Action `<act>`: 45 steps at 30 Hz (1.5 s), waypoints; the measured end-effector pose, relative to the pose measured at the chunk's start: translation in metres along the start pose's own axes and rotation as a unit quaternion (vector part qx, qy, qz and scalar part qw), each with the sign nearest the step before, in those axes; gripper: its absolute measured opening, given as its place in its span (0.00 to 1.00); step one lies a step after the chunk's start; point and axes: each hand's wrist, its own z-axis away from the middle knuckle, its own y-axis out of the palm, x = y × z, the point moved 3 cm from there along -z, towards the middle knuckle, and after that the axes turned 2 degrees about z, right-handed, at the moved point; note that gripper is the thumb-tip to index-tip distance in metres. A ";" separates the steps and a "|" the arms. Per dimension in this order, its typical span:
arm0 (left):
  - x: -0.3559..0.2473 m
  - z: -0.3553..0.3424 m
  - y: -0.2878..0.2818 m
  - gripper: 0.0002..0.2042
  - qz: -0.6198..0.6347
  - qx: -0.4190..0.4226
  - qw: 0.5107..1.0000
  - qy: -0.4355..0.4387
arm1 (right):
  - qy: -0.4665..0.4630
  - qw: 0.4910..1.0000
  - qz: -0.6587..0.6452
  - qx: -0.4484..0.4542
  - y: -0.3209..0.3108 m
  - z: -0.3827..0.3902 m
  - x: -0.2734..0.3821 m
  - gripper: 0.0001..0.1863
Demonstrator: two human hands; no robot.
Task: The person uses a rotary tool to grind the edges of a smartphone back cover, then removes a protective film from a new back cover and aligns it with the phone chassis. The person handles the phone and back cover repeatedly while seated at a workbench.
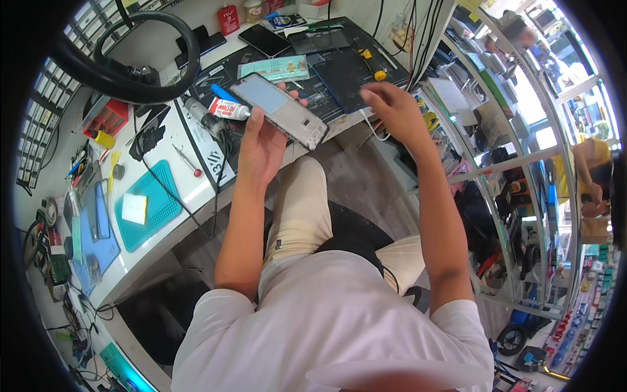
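**Phone frame (287, 112) pinched in the left grip (262, 149)**

The white tabletop (121, 264) runs down the left side and across the top of the view. On its far part lies a black work mat (320, 101) covered in fine white print; large dark lettering marks a white strip beside it, left of the left forearm. A turquoise perforated mat (140, 236) lies farther left.

The phone frame tilts across the left grip, its lower end pointing right toward the person's lap. The thumb presses the near long edge and the fingers come up at the far one, so most of the frame extends past the thumb to the right. Its face has a pale bluish panel and a silver area with a small dark cutout.

The right grip (400, 116) hangs near a white cable (372, 125), fingers loosely bent; whether the fingertips meet I cannot tell.

A red bottle (228, 21) at the back carries white lettering. Smaller print covers the red-and-white tube (226, 108), its nozzle just beside the left thumb.
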 end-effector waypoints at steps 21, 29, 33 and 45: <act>-0.057 0.059 -0.021 0.46 -0.089 -0.079 0.993 -0.013 | -0.187 0.883 0.380 0.203 0.130 -0.191 0.068 0.40; -0.102 0.075 -0.041 0.35 -0.073 -0.157 0.981 0.088 | -0.209 0.958 0.142 0.135 0.106 -0.196 0.062 0.24; -0.150 0.089 -0.053 0.36 -0.133 -0.211 0.955 0.161 | -0.117 0.990 -0.026 0.074 0.088 -0.172 0.056 0.22; -0.279 0.137 -0.056 0.46 -0.723 -0.464 0.512 0.000 | -0.023 0.987 -0.151 0.058 0.016 -0.023 0.031 0.22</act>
